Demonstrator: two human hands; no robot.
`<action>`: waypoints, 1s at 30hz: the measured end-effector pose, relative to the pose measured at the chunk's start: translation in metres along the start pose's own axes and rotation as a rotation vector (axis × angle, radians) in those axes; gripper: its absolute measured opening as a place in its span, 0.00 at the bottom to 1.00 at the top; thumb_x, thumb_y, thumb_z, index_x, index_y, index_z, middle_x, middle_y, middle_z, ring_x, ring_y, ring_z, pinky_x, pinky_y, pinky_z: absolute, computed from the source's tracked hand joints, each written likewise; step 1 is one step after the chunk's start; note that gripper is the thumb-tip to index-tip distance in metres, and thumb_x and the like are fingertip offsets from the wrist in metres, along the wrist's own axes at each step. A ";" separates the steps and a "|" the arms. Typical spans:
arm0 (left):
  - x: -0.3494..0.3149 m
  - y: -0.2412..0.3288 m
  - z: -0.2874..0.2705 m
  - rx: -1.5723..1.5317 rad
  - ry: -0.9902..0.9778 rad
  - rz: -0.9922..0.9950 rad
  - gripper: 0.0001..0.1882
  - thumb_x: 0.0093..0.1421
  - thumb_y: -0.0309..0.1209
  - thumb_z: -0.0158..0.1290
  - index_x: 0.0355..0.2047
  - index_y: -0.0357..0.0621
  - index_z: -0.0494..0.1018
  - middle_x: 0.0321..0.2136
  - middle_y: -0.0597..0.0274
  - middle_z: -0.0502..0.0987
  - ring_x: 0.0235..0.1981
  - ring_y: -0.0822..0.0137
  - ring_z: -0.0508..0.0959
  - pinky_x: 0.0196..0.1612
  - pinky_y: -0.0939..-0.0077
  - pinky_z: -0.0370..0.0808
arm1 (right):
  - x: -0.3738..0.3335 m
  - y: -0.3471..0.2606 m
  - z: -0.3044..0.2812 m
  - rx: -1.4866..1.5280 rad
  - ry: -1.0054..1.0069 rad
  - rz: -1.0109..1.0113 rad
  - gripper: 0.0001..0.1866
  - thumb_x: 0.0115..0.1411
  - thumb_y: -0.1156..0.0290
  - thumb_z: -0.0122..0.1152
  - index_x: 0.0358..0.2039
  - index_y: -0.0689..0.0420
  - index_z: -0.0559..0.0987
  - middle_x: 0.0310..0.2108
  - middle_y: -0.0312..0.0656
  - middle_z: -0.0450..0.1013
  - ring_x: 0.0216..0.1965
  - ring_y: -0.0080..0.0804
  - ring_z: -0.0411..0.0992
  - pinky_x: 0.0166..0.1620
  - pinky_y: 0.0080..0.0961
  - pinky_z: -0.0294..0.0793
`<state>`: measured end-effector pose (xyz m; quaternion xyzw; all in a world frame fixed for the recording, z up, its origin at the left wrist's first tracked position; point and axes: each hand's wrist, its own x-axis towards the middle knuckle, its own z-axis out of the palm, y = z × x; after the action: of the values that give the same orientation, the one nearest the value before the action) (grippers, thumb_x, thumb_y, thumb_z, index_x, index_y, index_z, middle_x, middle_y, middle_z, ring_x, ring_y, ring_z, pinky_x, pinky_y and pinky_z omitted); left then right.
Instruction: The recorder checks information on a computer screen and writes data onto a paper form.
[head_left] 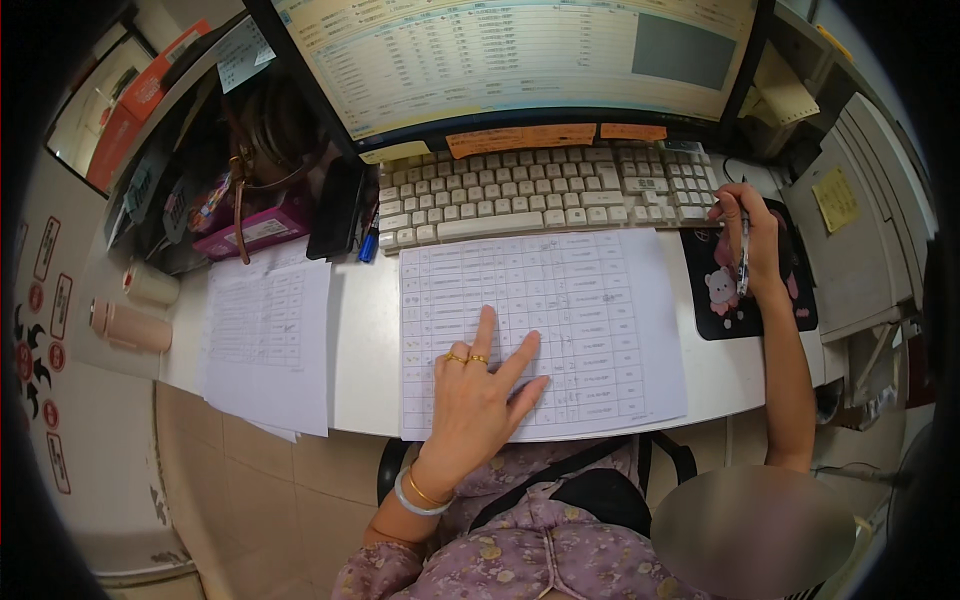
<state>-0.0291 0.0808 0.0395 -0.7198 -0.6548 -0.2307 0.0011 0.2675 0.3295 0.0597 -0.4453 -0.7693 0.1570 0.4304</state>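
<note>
My left hand [484, 392] lies on a printed table sheet [600, 300], its index finger stretched up the rows and the other fingers apart. More white paper shows under the sheet's right edge. At the right, my right hand [755, 235] holds a pen [743, 262] that points down along the palm. Its fingertips are at the number pad [690, 190] of a beige keyboard [480, 200]; whether they press a key I cannot tell. Below that hand is a black mouse pad [720, 318] with a pink bear on it.
Behind the keyboard stands a lit monitor [500, 60] showing a table. To the left are a stack of printed sheets [265, 330], a blue marker [369, 245], a black flat device [336, 210], a purple box [255, 228] and a pink bottle [130, 325]. A grey cabinet [850, 200] borders the right side.
</note>
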 end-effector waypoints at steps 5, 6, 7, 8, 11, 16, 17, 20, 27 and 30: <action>0.003 -0.003 -0.001 0.062 -0.007 0.045 0.26 0.55 0.43 0.66 0.55 0.57 0.79 0.62 0.36 0.67 0.35 0.56 0.72 0.43 0.65 0.69 | 0.001 -0.001 -0.002 -0.031 0.031 -0.034 0.09 0.70 0.68 0.57 0.38 0.63 0.77 0.32 0.43 0.73 0.32 0.31 0.74 0.39 0.24 0.73; 0.005 -0.003 0.000 0.053 -0.005 0.054 0.26 0.55 0.43 0.66 0.55 0.57 0.79 0.62 0.36 0.67 0.35 0.56 0.72 0.43 0.65 0.69 | 0.001 0.002 -0.003 -0.090 0.048 -0.092 0.08 0.70 0.70 0.56 0.39 0.63 0.76 0.33 0.41 0.74 0.33 0.29 0.73 0.39 0.23 0.72; 0.006 -0.003 0.000 0.064 -0.010 0.053 0.26 0.55 0.44 0.66 0.55 0.58 0.79 0.62 0.36 0.68 0.34 0.57 0.72 0.42 0.65 0.69 | 0.001 0.004 -0.003 -0.149 0.065 -0.149 0.06 0.70 0.72 0.55 0.40 0.63 0.76 0.33 0.40 0.74 0.33 0.27 0.72 0.39 0.21 0.71; 0.007 -0.003 0.000 0.073 -0.014 0.054 0.26 0.55 0.44 0.65 0.55 0.59 0.78 0.61 0.37 0.68 0.33 0.57 0.72 0.42 0.65 0.70 | 0.002 0.005 -0.001 -0.121 0.058 -0.118 0.05 0.68 0.75 0.56 0.40 0.63 0.76 0.35 0.42 0.74 0.37 0.31 0.73 0.44 0.23 0.71; 0.008 -0.002 -0.002 0.068 -0.042 0.016 0.27 0.55 0.45 0.65 0.55 0.61 0.79 0.62 0.37 0.68 0.35 0.57 0.74 0.43 0.64 0.70 | 0.003 0.006 0.000 -0.096 0.071 -0.126 0.05 0.66 0.73 0.61 0.39 0.61 0.78 0.36 0.47 0.73 0.33 0.39 0.74 0.39 0.29 0.73; 0.007 -0.003 -0.002 0.066 0.005 0.068 0.27 0.54 0.46 0.66 0.55 0.60 0.79 0.61 0.37 0.69 0.37 0.54 0.75 0.44 0.64 0.70 | 0.002 0.012 -0.006 -0.019 0.103 0.106 0.09 0.69 0.69 0.57 0.34 0.61 0.76 0.32 0.48 0.74 0.32 0.41 0.74 0.38 0.33 0.73; 0.006 -0.005 -0.001 0.113 0.007 0.068 0.26 0.54 0.46 0.65 0.54 0.60 0.79 0.61 0.36 0.69 0.37 0.54 0.76 0.43 0.65 0.69 | 0.006 0.018 -0.004 -0.064 0.159 -0.052 0.10 0.69 0.68 0.57 0.33 0.61 0.76 0.30 0.48 0.75 0.32 0.43 0.75 0.37 0.35 0.73; 0.003 -0.007 -0.002 0.096 -0.007 0.044 0.26 0.54 0.45 0.66 0.53 0.60 0.80 0.61 0.36 0.68 0.36 0.54 0.75 0.43 0.66 0.68 | 0.008 0.012 -0.002 -0.106 0.164 -0.012 0.10 0.68 0.68 0.57 0.32 0.62 0.75 0.31 0.49 0.75 0.34 0.44 0.75 0.37 0.36 0.73; 0.005 -0.003 0.001 0.068 0.003 0.053 0.25 0.54 0.45 0.66 0.53 0.59 0.80 0.62 0.37 0.68 0.35 0.56 0.74 0.43 0.66 0.68 | 0.002 0.008 -0.007 -0.151 0.113 -0.151 0.09 0.66 0.69 0.61 0.32 0.62 0.75 0.31 0.51 0.74 0.35 0.51 0.74 0.39 0.39 0.73; 0.004 -0.001 -0.002 0.050 -0.030 0.008 0.26 0.53 0.41 0.67 0.53 0.57 0.80 0.62 0.39 0.68 0.40 0.54 0.75 0.47 0.63 0.69 | 0.001 0.004 -0.004 -0.256 0.079 -0.196 0.08 0.64 0.70 0.62 0.32 0.62 0.75 0.30 0.51 0.73 0.36 0.52 0.73 0.40 0.40 0.73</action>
<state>-0.0307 0.0843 0.0423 -0.7255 -0.6573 -0.2035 0.0100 0.2726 0.3319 0.0605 -0.4251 -0.8052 -0.0025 0.4135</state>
